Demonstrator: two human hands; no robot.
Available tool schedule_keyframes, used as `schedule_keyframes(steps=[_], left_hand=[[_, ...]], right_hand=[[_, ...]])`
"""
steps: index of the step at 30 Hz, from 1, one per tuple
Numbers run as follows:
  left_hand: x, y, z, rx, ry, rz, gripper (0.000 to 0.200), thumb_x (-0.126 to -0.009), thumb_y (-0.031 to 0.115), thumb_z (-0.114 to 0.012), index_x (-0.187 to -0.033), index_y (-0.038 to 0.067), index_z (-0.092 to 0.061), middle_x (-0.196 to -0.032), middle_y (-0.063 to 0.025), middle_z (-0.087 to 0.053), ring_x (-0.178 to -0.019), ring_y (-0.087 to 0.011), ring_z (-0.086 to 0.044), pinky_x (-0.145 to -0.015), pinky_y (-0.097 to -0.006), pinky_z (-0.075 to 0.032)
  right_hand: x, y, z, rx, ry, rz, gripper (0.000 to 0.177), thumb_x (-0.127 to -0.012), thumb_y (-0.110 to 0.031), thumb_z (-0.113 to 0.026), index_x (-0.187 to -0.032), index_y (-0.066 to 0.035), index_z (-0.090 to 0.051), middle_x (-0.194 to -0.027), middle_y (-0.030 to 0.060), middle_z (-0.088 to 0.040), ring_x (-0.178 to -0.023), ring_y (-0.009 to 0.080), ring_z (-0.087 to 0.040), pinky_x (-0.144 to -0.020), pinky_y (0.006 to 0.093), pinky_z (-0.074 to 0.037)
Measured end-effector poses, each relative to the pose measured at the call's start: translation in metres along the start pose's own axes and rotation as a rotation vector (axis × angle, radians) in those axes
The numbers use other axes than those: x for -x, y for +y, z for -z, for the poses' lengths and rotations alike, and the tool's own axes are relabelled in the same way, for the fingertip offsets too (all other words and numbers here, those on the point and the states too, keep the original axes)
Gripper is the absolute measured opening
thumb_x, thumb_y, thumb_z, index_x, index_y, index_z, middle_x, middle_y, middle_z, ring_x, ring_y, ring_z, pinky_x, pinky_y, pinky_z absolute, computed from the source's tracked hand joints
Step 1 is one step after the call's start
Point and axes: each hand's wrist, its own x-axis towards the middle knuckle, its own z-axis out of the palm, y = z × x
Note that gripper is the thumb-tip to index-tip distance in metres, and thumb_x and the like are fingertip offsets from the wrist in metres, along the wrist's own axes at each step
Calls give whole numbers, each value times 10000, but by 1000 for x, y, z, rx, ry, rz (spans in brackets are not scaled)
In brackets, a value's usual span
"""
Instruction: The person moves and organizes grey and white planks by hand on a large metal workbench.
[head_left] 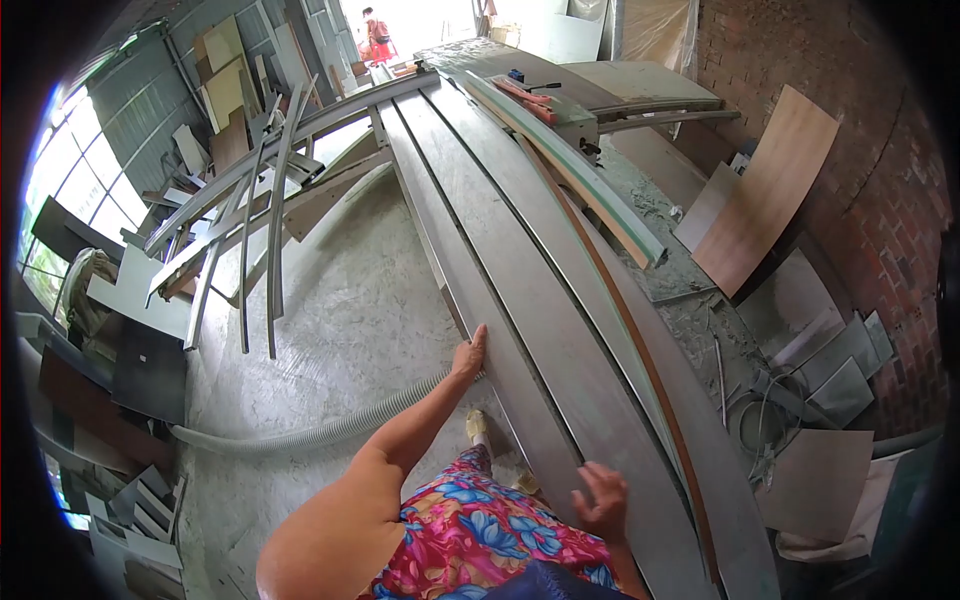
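Note:
A long grey metal machine table [500,250], split by dark lengthwise slots, runs from my body away to the top. My left hand [470,353] rests at its left edge, thumb up on the edge and the other fingers curled over it. Close to my body, my right hand [602,497] is over the near part of the table, fingers apart, holding nothing. A thin brown strip [640,370] lies lengthwise on the right part of the table.
A ribbed grey hose [310,428] crosses the floor at left. Long metal bars [278,220] lean beyond it. A green-edged rail [590,190] runs along the table's right. Boards [770,190] lean by the brick wall. A person in red [377,36] is far off.

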Motion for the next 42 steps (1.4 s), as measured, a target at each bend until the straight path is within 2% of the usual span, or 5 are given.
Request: schedule_keyframes(steps=[4,9,16,25,42], left_hand=[[24,-5,-4,22,-68,51,856,-746,761,-419,-830,-71,-602,-696,-168,-593,-596,-245,-586,-522,-349,-450],[61,-14,-10,207,-135,65,815,-745,731,-480,-898,-62,-589,-706,-144,-596,-568,-215,-588,-482,-318,-444],[81,-39,-16,158,-250,121,775,-742,711,-513,-911,-43,-578,-738,-120,-594,-561,-197,-580,-485,-311,-458],[122,-43,-18,119,-266,119,770,-751,702,-509,-951,-39,-573,-715,-119,-599,-550,-194,-591,-478,-302,-462],[135,-41,-10,10,-387,190,830,-753,712,-487,-1037,-64,-570,-819,-163,-629,-575,-224,-658,-469,-271,-473]], right_hand=[[19,24,52,326,407,-195,459,-752,-197,-629,-1188,-83,-544,-1277,124,-456,-1179,297,-426,-995,441,-309],[56,85,73,485,462,-613,506,-750,-224,-671,-1222,-106,-532,-1276,104,-448,-1168,288,-432,-969,441,-337],[84,103,81,507,444,-672,420,-756,-208,-681,-1152,-106,-584,-1085,59,-518,-1023,249,-501,-845,416,-395],[52,85,86,311,444,-448,302,-779,-170,-657,-1065,-81,-623,-902,98,-561,-851,292,-553,-722,404,-461],[-104,68,21,571,396,-416,288,-775,-259,-676,-1047,-173,-636,-906,23,-552,-919,221,-521,-819,403,-408]])
